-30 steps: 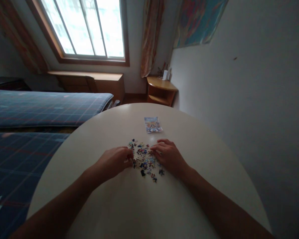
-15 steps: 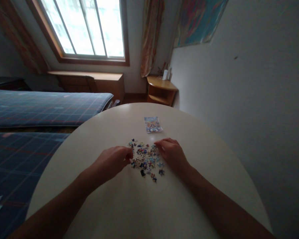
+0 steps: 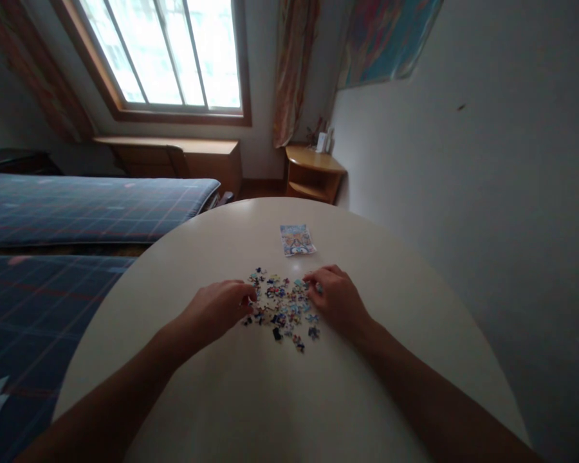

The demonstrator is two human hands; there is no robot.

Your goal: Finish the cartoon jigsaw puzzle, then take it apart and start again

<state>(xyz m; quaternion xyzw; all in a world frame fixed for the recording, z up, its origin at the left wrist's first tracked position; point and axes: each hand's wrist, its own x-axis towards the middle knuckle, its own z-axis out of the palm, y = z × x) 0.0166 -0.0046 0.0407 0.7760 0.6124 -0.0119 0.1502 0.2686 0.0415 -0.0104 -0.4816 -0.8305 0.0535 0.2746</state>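
Loose jigsaw puzzle pieces (image 3: 280, 315) lie scattered between my hands on a round cream table (image 3: 270, 411). My left hand (image 3: 226, 302) is at the left edge of the pieces, its thumb and index finger curved with a small gap between them. A dark piece (image 3: 247, 320) lies just below its fingertips. On the other side, my right hand (image 3: 330, 292) has its fingers bent over the right edge of the spread. A small light-blue puzzle piece (image 3: 319, 288) shows between its thumb and index finger.
A small printed picture sheet (image 3: 296, 240) lies beyond the pieces. To the left stand beds with plaid mattresses (image 3: 96, 209). A white wall (image 3: 487, 212) runs along the right, and a corner shelf (image 3: 314, 161) stands behind the table.
My left thumb and index finger have parted slightly, and a dark piece now shows beneath them. The right hand has shifted a little, its fingertips drawn slightly back to the right.
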